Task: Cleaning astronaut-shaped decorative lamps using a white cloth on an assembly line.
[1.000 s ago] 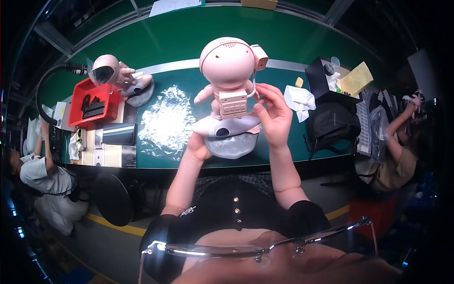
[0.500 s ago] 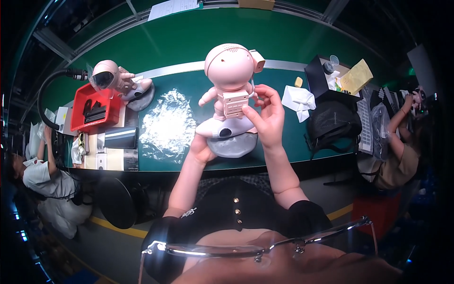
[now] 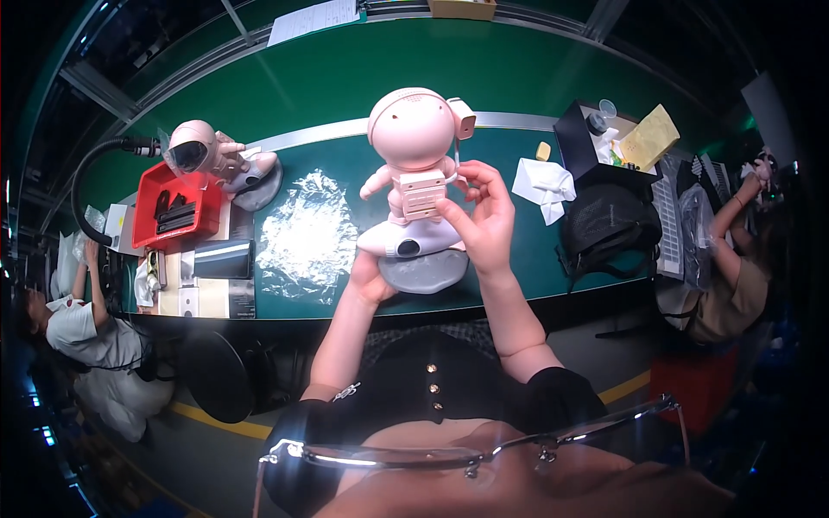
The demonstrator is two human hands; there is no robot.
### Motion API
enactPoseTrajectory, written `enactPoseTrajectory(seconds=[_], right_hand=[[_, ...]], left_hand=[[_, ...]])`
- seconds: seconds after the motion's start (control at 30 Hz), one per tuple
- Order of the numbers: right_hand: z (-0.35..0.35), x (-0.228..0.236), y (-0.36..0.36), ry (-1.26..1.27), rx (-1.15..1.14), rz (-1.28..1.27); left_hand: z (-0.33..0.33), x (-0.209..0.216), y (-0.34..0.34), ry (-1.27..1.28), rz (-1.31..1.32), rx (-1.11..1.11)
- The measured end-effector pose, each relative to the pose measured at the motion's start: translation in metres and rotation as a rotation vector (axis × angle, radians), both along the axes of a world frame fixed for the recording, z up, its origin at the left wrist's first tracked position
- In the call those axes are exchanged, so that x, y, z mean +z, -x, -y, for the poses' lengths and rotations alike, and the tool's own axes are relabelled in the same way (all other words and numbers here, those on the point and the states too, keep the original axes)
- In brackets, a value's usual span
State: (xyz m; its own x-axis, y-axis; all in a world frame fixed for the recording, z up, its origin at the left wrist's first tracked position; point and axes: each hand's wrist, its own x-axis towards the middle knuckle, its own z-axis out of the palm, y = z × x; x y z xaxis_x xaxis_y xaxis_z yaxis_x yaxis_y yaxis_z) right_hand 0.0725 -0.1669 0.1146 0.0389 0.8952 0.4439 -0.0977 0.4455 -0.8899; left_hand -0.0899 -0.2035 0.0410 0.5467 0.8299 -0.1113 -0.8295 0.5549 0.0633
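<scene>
A pale pink astronaut figurine (image 3: 413,129) stands upright with its backpack turned toward me. It straddles a pale rocket (image 3: 436,238) fixed on a rough grey base (image 3: 427,273). From the left, my left hand (image 3: 370,274) grips the rocket and base, its fingers mostly hidden behind them. My right hand (image 3: 485,216) is closed at the figurine's right side, thumb pressed on the backpack (image 3: 423,195) and fingers bent beside the arm. A small pink box-shaped part (image 3: 463,118) juts from the helmet's right side. Crumpled clear plastic wrap (image 3: 308,235) lies left of the figurine.
At the left, a second astronaut figurine (image 3: 207,147) stands behind a red bin (image 3: 207,226) of black parts. A black hose (image 3: 72,186) curves beside it. On the right are white paper (image 3: 544,183), a black box (image 3: 580,138) and a black bag (image 3: 611,226). People work at both sides.
The figurine has shifted slightly left and down in the picture, both hands moving with it. My grip looks the same.
</scene>
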Motion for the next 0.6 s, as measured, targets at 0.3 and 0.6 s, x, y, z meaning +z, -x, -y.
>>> enactPoseTrajectory(seconds=[0.3, 0.6], right_hand=[[-0.003, 0.011, -0.005, 0.088, 0.134, -0.161], [-0.004, 0.014, -0.007, 0.092, 0.133, -0.098]], left_hand=[[0.001, 0.052, -0.015, -0.123, 0.358, -0.035], [0.005, 0.057, -0.019, -0.089, 0.447, -0.014]])
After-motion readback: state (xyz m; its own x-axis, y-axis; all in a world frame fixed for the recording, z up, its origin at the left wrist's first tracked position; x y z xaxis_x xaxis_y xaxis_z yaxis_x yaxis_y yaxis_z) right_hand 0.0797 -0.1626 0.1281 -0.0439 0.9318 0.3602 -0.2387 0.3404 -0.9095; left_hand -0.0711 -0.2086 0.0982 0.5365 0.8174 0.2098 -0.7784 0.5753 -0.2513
